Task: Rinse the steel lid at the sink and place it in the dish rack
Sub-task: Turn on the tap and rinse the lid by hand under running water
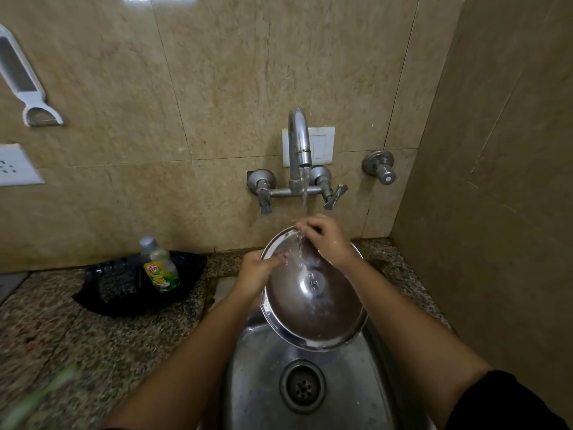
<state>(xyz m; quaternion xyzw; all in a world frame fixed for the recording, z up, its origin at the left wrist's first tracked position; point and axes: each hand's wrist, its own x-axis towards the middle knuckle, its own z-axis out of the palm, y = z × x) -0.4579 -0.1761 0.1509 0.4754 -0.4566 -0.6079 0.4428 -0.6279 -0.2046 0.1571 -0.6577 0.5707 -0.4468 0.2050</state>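
Head view: the steel lid (313, 293) is tilted over the sink (263, 377), held between both hands. The left hand (257, 271) clamps its left rim, fingers curled onto the inner face. The right hand (325, 237) grips the far rim, where water from the tap (299, 144) lands. Left of the left hand, a dish-soap bottle (159, 268) lies in a black tray (102, 290).

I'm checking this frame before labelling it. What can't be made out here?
All head view:
- Dish rack: not in view.
- Far rim of the steel lid: covered by the right hand.
- Left rim: covered by the left hand.
- Tray contents beside the dish soap bottle: too dark.
- Bottom left corner: green motion blur.
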